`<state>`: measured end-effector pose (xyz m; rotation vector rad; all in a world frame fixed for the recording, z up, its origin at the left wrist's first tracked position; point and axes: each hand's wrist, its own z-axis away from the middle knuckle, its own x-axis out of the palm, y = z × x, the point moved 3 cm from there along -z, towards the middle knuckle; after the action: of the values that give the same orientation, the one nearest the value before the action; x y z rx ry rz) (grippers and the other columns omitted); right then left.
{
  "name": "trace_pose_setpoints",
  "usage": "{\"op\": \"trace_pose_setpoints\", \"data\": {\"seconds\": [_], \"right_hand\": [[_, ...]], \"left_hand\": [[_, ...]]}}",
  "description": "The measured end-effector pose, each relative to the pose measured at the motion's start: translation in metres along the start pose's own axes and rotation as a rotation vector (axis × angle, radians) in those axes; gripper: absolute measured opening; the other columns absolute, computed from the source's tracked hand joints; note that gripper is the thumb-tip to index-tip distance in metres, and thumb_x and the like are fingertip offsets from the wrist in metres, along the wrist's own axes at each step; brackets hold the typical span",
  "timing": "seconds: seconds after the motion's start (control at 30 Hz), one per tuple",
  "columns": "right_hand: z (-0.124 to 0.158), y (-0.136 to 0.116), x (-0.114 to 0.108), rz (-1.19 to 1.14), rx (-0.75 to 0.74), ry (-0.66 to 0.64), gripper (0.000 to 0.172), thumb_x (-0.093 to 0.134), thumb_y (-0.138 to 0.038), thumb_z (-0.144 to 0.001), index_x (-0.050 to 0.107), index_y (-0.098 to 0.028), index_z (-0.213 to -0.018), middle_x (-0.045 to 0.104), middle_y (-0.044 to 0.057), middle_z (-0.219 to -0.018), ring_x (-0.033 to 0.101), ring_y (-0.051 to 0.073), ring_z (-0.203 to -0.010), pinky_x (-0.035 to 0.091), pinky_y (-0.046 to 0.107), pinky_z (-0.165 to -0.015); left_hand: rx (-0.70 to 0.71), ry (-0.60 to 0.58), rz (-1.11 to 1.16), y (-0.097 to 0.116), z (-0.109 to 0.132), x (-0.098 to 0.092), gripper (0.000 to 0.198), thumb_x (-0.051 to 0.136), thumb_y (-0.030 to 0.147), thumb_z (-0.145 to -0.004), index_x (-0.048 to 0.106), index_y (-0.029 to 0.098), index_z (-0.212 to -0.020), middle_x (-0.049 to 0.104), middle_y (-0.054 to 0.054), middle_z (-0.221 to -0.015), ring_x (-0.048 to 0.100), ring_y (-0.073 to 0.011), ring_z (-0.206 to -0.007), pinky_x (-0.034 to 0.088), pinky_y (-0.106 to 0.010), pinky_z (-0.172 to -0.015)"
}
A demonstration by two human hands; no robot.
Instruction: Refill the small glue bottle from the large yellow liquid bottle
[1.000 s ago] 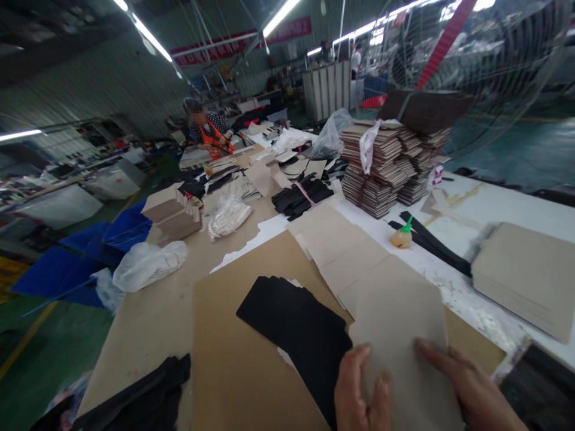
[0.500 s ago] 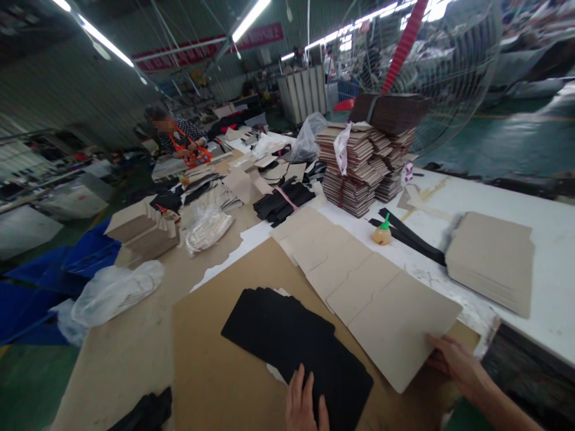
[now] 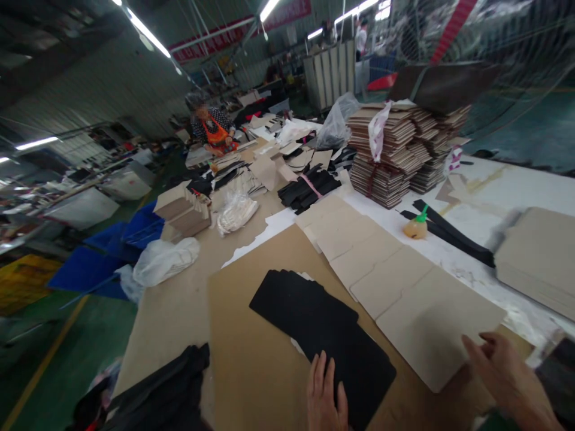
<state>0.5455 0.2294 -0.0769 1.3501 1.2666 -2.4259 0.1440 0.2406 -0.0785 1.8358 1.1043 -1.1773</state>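
Observation:
Overlapping black panels (image 3: 323, 317) lie fanned out on a brown board (image 3: 256, 365). My left hand (image 3: 326, 392) rests on their near end, its fingers stretched out flat. To the right, a row of overlapping beige card panels (image 3: 431, 311) runs diagonally away from me. Beside the nearest panel's right edge is my right hand (image 3: 507, 374), thumb and fingers apart and nothing visible in its grasp. A shadow falls on that panel, and whether a fingertip touches it I cannot tell.
A squeeze bottle with a green nozzle (image 3: 415, 226) stands beyond the beige row, by black strips (image 3: 453, 233). Bundled card stacks (image 3: 386, 152) rise behind. More beige card (image 3: 539, 251) lies right. Black cloth (image 3: 166, 389) is near left. Across the table, a person (image 3: 213, 129) works.
The view has swung left, shifting everything rightward. My right hand has come off the corner of the nearest beige panel and its fingers have parted. My left hand stays on the black panels.

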Motion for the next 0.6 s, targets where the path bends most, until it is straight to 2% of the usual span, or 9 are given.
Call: {"op": "trace_pose_setpoints", "data": {"seconds": [0.1,0.17,0.23,0.33,0.4,0.5,0.6], "right_hand": [[0.024,-0.052,0.039,-0.031,-0.290,-0.216,0.041,0.045,-0.054,-0.086,0.054,-0.024,-0.112,0.070,0.009,-0.085,0.067,0.027,-0.071,0.053,0.042,-0.069],[0.044,-0.090,0.074,-0.049,-0.503,-0.389,0.032,0.043,-0.043,-0.089,0.059,-0.024,-0.110,0.070,0.009,-0.101,0.067,0.022,-0.077,0.054,0.038,-0.073],[0.061,-0.117,0.104,-0.058,-0.587,-0.450,0.033,0.045,-0.037,-0.088,0.063,-0.023,-0.111,0.068,0.009,-0.112,0.068,0.022,-0.090,0.054,0.037,-0.083],[0.073,-0.131,0.136,-0.053,-0.612,-0.444,0.040,0.051,-0.034,-0.082,0.065,-0.018,-0.115,0.066,0.014,-0.119,0.061,0.029,-0.112,0.047,0.043,-0.101],[0.073,-0.130,0.149,-0.048,-0.594,-0.431,0.040,0.053,-0.032,-0.079,0.066,-0.015,-0.113,0.065,0.016,-0.119,0.059,0.031,-0.114,0.045,0.046,-0.103],[0.065,-0.127,0.158,-0.044,-0.527,-0.423,0.031,0.054,-0.032,-0.076,0.068,-0.016,-0.098,0.067,0.015,-0.105,0.064,0.027,-0.093,0.054,0.041,-0.087],[0.059,-0.130,0.163,-0.042,-0.491,-0.446,0.014,0.060,-0.035,-0.070,0.063,-0.021,-0.068,0.065,0.007,-0.081,0.063,0.024,-0.077,0.054,0.037,-0.074]], "left_hand": [[-0.073,-0.048,0.018,0.004,0.002,-0.004,0.052,0.053,0.016,-0.089,0.051,0.022,-0.141,0.056,-0.007,-0.146,0.049,-0.0243,-0.138,0.060,-0.043,-0.102],[-0.105,-0.053,0.036,0.007,0.002,-0.006,0.053,0.054,0.016,-0.089,0.050,0.023,-0.141,0.054,-0.007,-0.148,0.046,-0.0262,-0.141,0.059,-0.045,-0.103],[-0.129,-0.056,0.054,0.008,0.001,-0.009,0.053,0.054,0.015,-0.088,0.052,0.025,-0.141,0.052,-0.007,-0.149,0.044,-0.0279,-0.142,0.058,-0.047,-0.103],[-0.156,-0.040,0.073,0.009,0.000,-0.013,0.050,0.055,0.014,-0.088,0.056,0.025,-0.136,0.055,-0.007,-0.146,0.045,-0.0282,-0.140,0.059,-0.048,-0.102],[-0.175,-0.019,0.088,0.009,-0.001,-0.014,0.047,0.054,0.013,-0.088,0.058,0.024,-0.134,0.057,-0.008,-0.143,0.047,-0.0270,-0.139,0.059,-0.046,-0.102],[-0.186,0.005,0.109,0.010,-0.002,-0.015,0.047,0.053,0.012,-0.088,0.058,0.023,-0.133,0.057,-0.010,-0.143,0.047,-0.0252,-0.139,0.059,-0.043,-0.103],[-0.186,0.011,0.106,0.010,-0.003,-0.015,0.048,0.053,0.012,-0.087,0.058,0.023,-0.133,0.057,-0.010,-0.141,0.050,-0.0252,-0.137,0.060,-0.042,-0.102]]}}
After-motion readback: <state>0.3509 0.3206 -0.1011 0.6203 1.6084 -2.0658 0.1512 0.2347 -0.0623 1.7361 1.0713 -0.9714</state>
